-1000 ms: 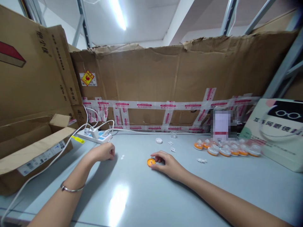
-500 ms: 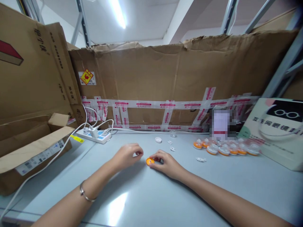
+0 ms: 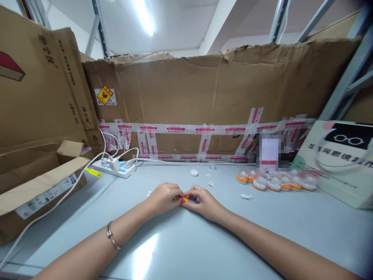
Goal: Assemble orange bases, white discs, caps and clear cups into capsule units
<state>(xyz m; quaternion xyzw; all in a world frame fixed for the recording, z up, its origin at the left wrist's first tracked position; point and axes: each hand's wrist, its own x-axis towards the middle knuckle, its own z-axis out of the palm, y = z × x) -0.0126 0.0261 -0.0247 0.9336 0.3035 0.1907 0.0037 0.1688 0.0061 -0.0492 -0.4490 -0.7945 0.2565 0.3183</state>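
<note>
Between thumb and fingers, my right hand (image 3: 204, 201) grips a small round orange cap (image 3: 184, 200) just above the tabletop. My left hand (image 3: 167, 197) has its fingertips pinched together over that cap, covering part of it. Whatever may sit in the left fingertips is too small and hidden to make out. Beyond the hands lie a white ring-shaped lid (image 3: 194, 172) and small white plastic parts (image 3: 211, 183). Some tiny white pieces (image 3: 149, 193) show behind the left hand.
Several clear-domed pieces with orange bases (image 3: 274, 183) cluster at the right, near a white flat part (image 3: 246, 196) and a pale printed bag (image 3: 335, 163). A power strip (image 3: 115, 167) with white cables and an open carton (image 3: 43, 186) are at left. Large cardboard (image 3: 180, 93) walls the back.
My left hand has moved right to meet the orange cap, and its fingers now cover part of it. My right hand still grips the cap in nearly the same place.
</note>
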